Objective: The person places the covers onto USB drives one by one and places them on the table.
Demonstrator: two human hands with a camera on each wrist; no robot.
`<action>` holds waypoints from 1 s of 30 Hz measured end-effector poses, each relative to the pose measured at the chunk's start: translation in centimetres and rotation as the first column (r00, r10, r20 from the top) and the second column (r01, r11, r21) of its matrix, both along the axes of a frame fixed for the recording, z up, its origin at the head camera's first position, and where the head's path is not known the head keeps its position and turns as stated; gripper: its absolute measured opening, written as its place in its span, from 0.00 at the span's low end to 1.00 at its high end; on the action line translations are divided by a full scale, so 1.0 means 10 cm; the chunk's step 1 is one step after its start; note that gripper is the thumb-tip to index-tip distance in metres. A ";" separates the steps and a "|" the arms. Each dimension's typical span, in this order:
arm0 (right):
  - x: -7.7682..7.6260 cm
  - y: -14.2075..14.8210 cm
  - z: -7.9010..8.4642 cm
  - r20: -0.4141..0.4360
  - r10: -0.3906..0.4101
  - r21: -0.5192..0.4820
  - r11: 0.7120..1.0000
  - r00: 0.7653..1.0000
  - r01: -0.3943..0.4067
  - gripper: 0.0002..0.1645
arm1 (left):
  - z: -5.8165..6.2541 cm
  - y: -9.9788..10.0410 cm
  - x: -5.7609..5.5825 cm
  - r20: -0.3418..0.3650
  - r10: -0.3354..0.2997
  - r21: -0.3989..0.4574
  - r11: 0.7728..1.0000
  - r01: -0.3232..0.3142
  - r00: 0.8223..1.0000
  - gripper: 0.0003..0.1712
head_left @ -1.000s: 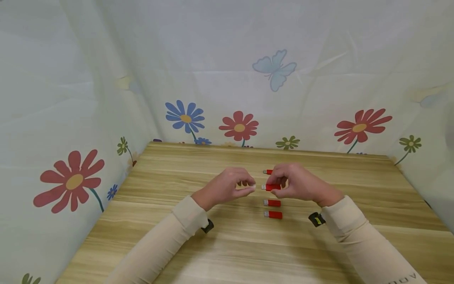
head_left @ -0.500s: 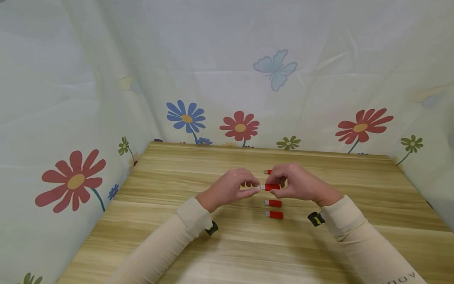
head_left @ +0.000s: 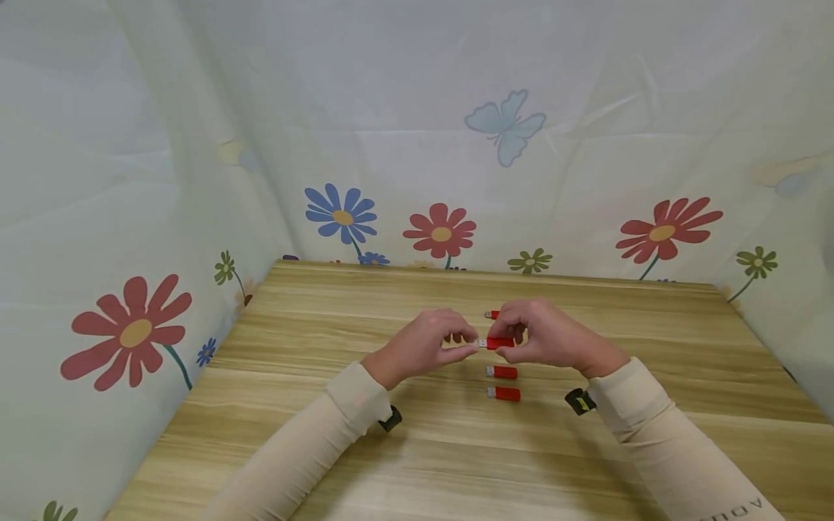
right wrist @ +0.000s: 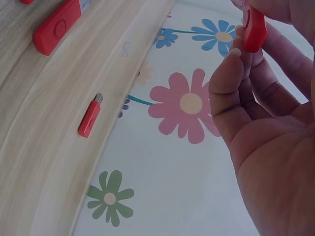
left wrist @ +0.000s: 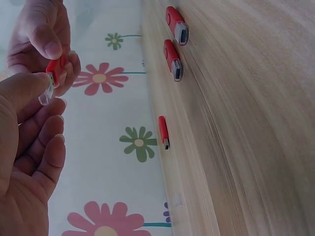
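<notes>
Above the table, my right hand (head_left: 547,336) grips a red USB stick (head_left: 500,343) by its body, its metal connector facing left. My left hand (head_left: 423,344) pinches a small clear cap between thumb and fingers, right at the connector's end. Seen from the left wrist, the clear cap (left wrist: 46,95) overlaps the tip of the connector, close under the left thumb. From the right wrist, the red body (right wrist: 254,32) shows between the right thumb and fingers, while the cap is out of sight.
Two capped red USB sticks, one here (head_left: 503,372) and a nearer one (head_left: 504,394), lie on the wooden table (head_left: 417,463). Beyond the hands lies an uncapped red USB stick (right wrist: 90,118). A loose clear cap (right wrist: 126,48) rests near the back edge. A flowered curtain (head_left: 391,159) surrounds the table.
My left hand has moved right, bringing the clear cap up to the connector of the USB stick. My right hand has stayed nearly still.
</notes>
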State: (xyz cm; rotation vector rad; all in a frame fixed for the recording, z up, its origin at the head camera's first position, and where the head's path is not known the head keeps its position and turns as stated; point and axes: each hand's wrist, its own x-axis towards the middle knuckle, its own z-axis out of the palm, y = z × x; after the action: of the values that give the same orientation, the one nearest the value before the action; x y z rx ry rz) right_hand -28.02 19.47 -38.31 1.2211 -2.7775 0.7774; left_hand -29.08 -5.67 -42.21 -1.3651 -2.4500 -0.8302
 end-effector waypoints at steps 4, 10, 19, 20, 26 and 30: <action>-0.01 -0.01 -0.02 0.005 0.002 -0.005 1.000 1.000 -0.002 0.09 | -0.02 0.00 -0.01 0.004 -0.012 0.012 1.000 0.012 1.000 0.11; -0.01 -0.03 -0.04 -0.001 0.025 -0.014 1.000 1.000 -0.025 0.10 | -0.03 0.02 0.00 0.014 -0.011 0.010 1.000 0.011 1.000 0.13; -0.01 -0.02 -0.03 -0.013 0.034 -0.017 0.999 0.999 -0.034 0.09 | 0.02 0.06 0.03 0.015 0.003 -0.006 1.000 -0.003 1.000 0.13; -0.01 -0.02 -0.03 -0.015 0.037 -0.022 0.999 0.999 -0.037 0.09 | 0.02 0.06 0.04 0.017 0.006 -0.005 1.000 -0.006 1.000 0.13; 0.00 -0.01 -0.03 -0.022 0.046 -0.041 0.998 0.999 -0.047 0.10 | 0.02 0.07 0.05 -0.009 0.018 -0.009 1.000 -0.019 1.000 0.13; 0.00 -0.01 -0.03 -0.028 0.059 -0.056 0.997 0.998 -0.060 0.09 | 0.02 0.09 0.05 -0.011 0.023 -0.012 1.000 -0.023 1.000 0.12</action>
State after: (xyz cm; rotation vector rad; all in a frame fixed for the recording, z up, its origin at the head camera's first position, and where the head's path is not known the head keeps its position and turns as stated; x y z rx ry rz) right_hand -28.04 19.42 -38.64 1.2998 -2.6900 0.8321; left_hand -28.58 -4.81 -41.99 -1.3398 -2.4621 -0.8020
